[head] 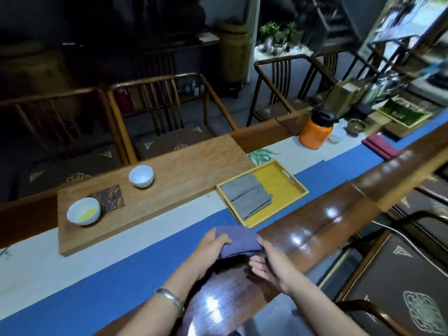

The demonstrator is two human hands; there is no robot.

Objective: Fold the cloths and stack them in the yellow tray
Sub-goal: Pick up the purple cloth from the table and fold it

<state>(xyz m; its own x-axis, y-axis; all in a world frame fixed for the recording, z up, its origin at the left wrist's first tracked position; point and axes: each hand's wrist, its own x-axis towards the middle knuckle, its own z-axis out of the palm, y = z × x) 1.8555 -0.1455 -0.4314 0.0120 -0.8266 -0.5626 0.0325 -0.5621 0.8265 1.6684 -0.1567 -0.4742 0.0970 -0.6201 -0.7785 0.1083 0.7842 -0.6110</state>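
— Cloth (238,241), the blue-purple one: where is it?

— At the near table edge, held between both hands. The left hand (213,248) grips its left side, thumb on top and fingers curled under. The right hand (269,260) pinches the right edge with the thumb; its other fingers lie loosely spread below the cloth.

— And the tray (288,181)?

— Ahead and a little right of the hands, on the blue runner (97,287), just beyond the cloth. A grey cloth (247,197) already lies folded in its left half; the right half shows bare yellow.

— Which way does the held cloth run?

— Its long axis goes left to right, hand to hand. The tray's long side is angled away to the right, so I judge the cloth needs a slight turn on the way forward.

— Nearer hand?

— The right, by a little.
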